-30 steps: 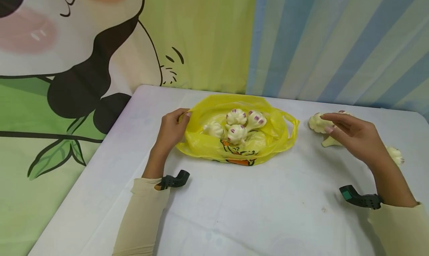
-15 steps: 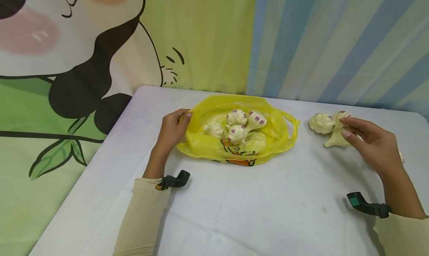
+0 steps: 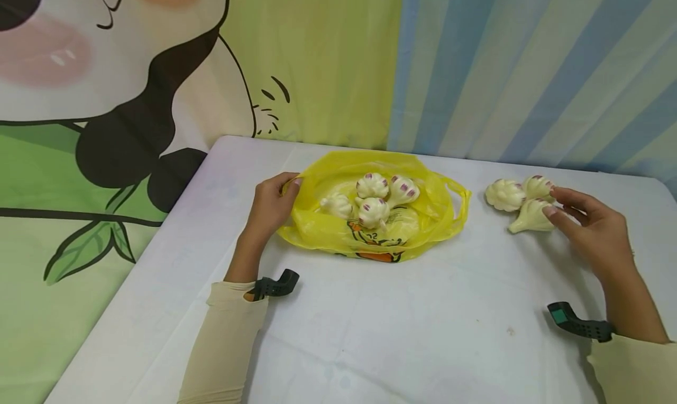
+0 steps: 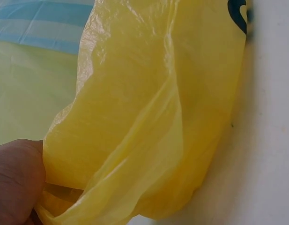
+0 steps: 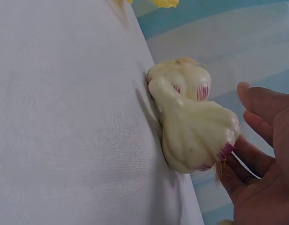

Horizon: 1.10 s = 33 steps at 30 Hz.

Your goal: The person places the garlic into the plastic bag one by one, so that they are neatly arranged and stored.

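Note:
My left hand (image 3: 271, 207) pinches the left rim of a yellow plastic bag (image 3: 317, 230), which lies on its side with its mouth spread. Several garlic bulbs (image 3: 373, 212) with purple marks sit inside it. At the right, my right hand (image 3: 600, 234) is beside the nearest bulb of a cluster of three. That garlic bulb (image 5: 198, 133) lies with its neck pointing left in the head view. In the right wrist view the thumb stands apart from it, while the other fingers reach beside its root end. Two more bulbs (image 3: 504, 194) touch or overlap behind it.
A white-covered table (image 3: 402, 327) carries everything. Behind it hangs a printed curtain (image 3: 328, 69) with a panda and stripes. The bag's loop handle (image 3: 464, 207) points right towards the bulbs. Dark camera mounts (image 3: 277, 283) are strapped to both wrists.
My right hand has moved right and slightly down, from above the far-left bulb to the nearest bulb, which has shifted slightly. The left hand and bag have stayed put.

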### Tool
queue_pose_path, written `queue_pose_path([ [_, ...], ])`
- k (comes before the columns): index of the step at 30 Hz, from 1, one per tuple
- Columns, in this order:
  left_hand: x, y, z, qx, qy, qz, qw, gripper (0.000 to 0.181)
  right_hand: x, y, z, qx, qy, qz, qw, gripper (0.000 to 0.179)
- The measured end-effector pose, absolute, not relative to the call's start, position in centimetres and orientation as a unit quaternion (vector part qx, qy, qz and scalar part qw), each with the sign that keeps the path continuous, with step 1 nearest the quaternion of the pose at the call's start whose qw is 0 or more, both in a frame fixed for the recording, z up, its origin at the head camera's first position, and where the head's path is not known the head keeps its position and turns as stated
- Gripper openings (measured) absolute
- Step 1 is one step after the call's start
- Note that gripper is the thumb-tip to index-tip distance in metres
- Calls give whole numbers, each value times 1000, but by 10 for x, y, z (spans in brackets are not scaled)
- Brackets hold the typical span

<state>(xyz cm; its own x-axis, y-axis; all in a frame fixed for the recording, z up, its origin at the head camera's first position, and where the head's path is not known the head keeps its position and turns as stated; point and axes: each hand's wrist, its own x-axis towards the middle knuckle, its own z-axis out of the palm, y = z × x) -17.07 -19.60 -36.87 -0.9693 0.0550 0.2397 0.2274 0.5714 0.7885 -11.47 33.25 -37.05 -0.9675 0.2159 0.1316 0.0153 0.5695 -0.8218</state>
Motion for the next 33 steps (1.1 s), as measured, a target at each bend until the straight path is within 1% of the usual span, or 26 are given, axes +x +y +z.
queue_pose_path([
  [4,-170,-196,-369,-78,-882,-455,92,36,-115,338,-378,-61,-888,448,83,49],
  [8,-170,-196,-369,-76,-883,-454,91,35,-117,339,-384,-56,-904,419,57,59],
  [17,-169,-195,-366,-76,-883,-454,94,35,-119,340,-387,-42,-909,413,45,73],
  [29,-170,-195,-365,-78,-881,-457,95,34,-119,338,-389,-39,-920,390,25,70],
  [33,-169,-195,-365,-79,-879,-460,99,33,-119,337,-387,-44,-922,383,28,71],
])
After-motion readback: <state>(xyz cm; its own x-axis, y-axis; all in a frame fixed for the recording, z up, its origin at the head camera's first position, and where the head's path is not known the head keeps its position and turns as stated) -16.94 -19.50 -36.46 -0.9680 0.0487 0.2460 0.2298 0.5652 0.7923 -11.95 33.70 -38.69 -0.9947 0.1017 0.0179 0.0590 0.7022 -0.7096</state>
